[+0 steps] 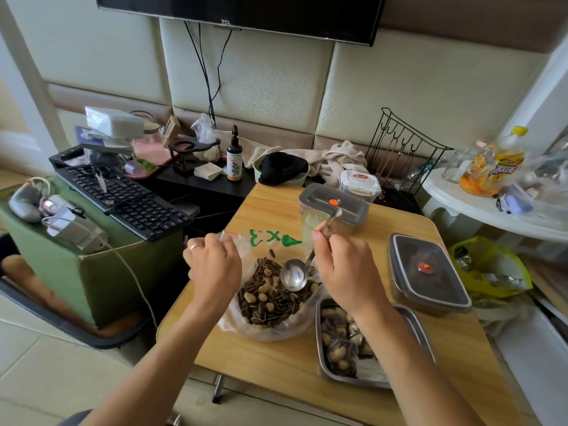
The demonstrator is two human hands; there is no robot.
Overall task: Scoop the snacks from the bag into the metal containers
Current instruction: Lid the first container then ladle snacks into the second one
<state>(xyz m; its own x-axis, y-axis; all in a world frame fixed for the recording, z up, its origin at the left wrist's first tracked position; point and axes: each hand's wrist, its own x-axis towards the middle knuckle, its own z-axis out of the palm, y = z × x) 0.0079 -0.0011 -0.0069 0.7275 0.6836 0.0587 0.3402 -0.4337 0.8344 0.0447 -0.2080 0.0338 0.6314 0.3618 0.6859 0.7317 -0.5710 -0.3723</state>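
A clear plastic bag (242,244) with green print lies open on the wooden table (276,364), full of sunflower seeds and peanuts (267,299). My left hand (215,265) grips the bag's far left edge and holds it open. My right hand (344,265) pinches the handle of a metal spoon (294,275), whose empty bowl hangs just above the snacks. An open metal container (421,330) at the near right holds some seeds and peanuts, partly hidden by my right forearm.
Two lidded metal containers stand on the table: one (333,207) at the back, one (427,272) at the right. A white plastic box (359,182) sits behind. A keyboard (123,198) lies to the left, a white side table (479,204) with bottles to the right.
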